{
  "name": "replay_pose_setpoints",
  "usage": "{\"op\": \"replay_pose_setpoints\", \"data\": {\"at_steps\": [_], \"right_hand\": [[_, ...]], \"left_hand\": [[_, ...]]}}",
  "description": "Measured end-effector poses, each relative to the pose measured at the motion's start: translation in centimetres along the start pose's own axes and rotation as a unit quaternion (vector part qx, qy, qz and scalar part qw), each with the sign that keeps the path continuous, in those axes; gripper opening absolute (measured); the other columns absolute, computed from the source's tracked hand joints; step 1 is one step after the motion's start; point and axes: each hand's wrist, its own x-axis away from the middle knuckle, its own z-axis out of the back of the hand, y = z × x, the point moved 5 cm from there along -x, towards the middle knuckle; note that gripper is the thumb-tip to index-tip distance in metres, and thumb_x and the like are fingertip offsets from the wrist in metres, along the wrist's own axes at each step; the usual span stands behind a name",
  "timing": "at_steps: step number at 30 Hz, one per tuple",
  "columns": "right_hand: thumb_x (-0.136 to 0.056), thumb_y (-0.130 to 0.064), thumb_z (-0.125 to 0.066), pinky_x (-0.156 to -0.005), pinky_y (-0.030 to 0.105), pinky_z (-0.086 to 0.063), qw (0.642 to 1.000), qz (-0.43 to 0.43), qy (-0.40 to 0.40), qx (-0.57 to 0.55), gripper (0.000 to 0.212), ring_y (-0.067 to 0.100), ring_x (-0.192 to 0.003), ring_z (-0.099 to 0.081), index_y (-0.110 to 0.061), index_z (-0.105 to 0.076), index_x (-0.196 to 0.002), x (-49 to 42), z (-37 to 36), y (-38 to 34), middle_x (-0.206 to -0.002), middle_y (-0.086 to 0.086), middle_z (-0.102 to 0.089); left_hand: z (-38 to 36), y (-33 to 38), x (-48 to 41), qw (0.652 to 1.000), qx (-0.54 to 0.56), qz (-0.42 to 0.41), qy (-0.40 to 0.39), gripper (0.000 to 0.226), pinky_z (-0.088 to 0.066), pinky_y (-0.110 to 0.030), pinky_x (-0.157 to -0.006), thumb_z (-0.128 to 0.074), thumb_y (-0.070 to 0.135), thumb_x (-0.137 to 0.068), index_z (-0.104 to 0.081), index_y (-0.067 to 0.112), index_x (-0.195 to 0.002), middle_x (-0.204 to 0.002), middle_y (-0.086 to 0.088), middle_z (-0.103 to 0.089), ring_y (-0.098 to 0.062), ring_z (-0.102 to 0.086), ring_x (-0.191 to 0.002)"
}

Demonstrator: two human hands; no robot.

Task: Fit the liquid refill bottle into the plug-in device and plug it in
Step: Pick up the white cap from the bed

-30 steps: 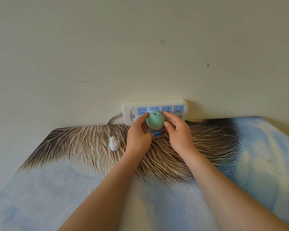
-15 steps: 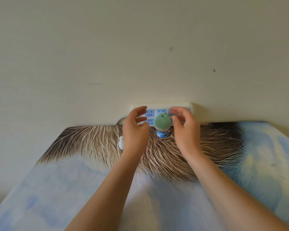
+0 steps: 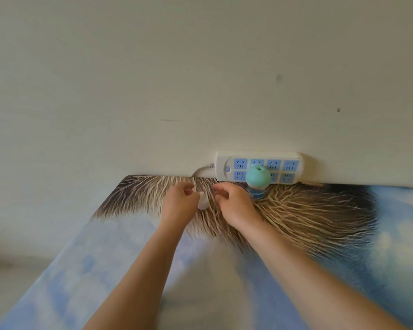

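The plug-in device (image 3: pixel 258 176), a green rounded body, sits in the lower row of the white power strip (image 3: pixel 296 160) against the wall. The blue-collared refill bottle (image 3: pixel 256 193) hangs under the device, just above the table. Neither hand touches the device. My left hand (image 3: pixel 180 206) is left of the device, its fingers curled onto a small white cap (image 3: pixel 202 203), which it partly hides. My right hand (image 3: pixel 233 203) hovers just right of the cap with loosely curled fingers and holds nothing.
The table (image 3: pixel 320 222) carries a printed cover with brown bristles and pale blue areas. The strip's white cable (image 3: pixel 200 172) loops out at its left end. The bare wall rises right behind the strip. The table's left edge runs diagonally at lower left.
Both hands have let go of the green device, which now stays in the power strip. They have moved left and down to the white cap.
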Motion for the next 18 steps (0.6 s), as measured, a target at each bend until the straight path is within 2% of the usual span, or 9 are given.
{"op": "replay_pose_setpoints", "data": {"at_steps": [3,6,9,12,14,15,18], "right_hand": [[-0.095,-0.009,-0.052,-0.102,0.038,-0.046,0.999,-0.029,-0.010,0.010,0.035,0.026,-0.115,-0.062,-0.009,-0.060,-0.129,-0.3,-1.2,0.0,-0.127,0.012,-0.066],[-0.097,-0.014,-0.051,-0.097,0.045,-0.050,0.999,-0.042,-0.017,-0.008,0.028,0.029,-0.107,-0.066,-0.008,-0.066,-0.119,0.0,-2.1,-0.1,-0.117,0.014,-0.070],[-0.097,-0.019,-0.053,-0.095,0.043,-0.051,0.998,-0.060,-0.010,-0.028,0.025,0.028,-0.104,-0.066,-0.009,-0.067,-0.114,0.3,-2.4,0.0,-0.112,0.012,-0.071],[-0.096,-0.027,-0.054,-0.086,0.037,-0.050,0.995,-0.075,0.008,-0.060,0.025,0.025,-0.101,-0.065,-0.009,-0.065,-0.109,0.4,-1.6,-0.1,-0.109,0.010,-0.071],[-0.096,-0.031,-0.053,-0.089,0.042,-0.052,0.992,-0.079,0.026,-0.092,0.028,0.028,-0.099,-0.067,-0.008,-0.064,-0.107,0.6,-0.6,-0.2,-0.104,0.012,-0.071],[-0.096,-0.030,-0.054,-0.092,0.045,-0.052,0.989,-0.083,0.034,-0.114,0.028,0.028,-0.099,-0.068,-0.007,-0.064,-0.107,0.7,0.1,-0.2,-0.103,0.013,-0.071],[-0.095,-0.028,-0.057,-0.092,0.048,-0.054,0.977,-0.091,0.060,-0.182,0.021,0.029,-0.097,-0.069,-0.008,-0.062,-0.101,1.0,1.7,-0.1,-0.101,0.014,-0.071]], "left_hand": [[-0.5,-0.5,0.1,0.998,-0.057,-0.019,-0.017,0.032,-0.050,-0.033,-0.084,-0.060,0.032,-0.088,-0.071,0.015,-0.114,-0.106,-0.004,-0.073,-0.025,-0.066,-0.101],[-1.2,-0.7,0.6,0.994,-0.089,-0.054,-0.028,0.027,-0.049,-0.030,-0.075,-0.056,0.037,-0.093,-0.076,0.019,-0.097,-0.095,-0.001,-0.075,-0.022,-0.067,-0.093],[-1.2,-0.2,1.0,0.993,-0.085,-0.081,-0.011,0.022,-0.040,-0.025,-0.065,-0.058,0.035,-0.093,-0.074,0.019,-0.097,-0.089,0.003,-0.072,-0.017,-0.065,-0.085],[-1.0,0.9,1.5,0.993,-0.060,-0.099,0.003,0.015,-0.039,-0.019,-0.057,-0.060,0.028,-0.091,-0.072,0.021,-0.093,-0.081,0.009,-0.069,-0.009,-0.064,-0.077],[-1.1,1.9,1.8,0.993,-0.042,-0.113,0.010,0.013,-0.035,-0.008,-0.053,-0.061,0.028,-0.090,-0.072,0.022,-0.093,-0.078,0.015,-0.066,0.004,-0.060,-0.067],[-1.2,2.5,2.1,0.992,-0.031,-0.118,0.012,0.011,-0.036,-0.007,-0.051,-0.063,0.027,-0.089,-0.072,0.023,-0.093,-0.075,0.018,-0.064,0.006,-0.059,-0.064],[-1.5,4.0,2.7,0.991,-0.006,-0.131,0.019,0.016,-0.035,-0.009,-0.055,-0.068,0.028,-0.083,-0.073,0.023,-0.097,-0.073,0.016,-0.063,0.002,-0.060,-0.070]]}}
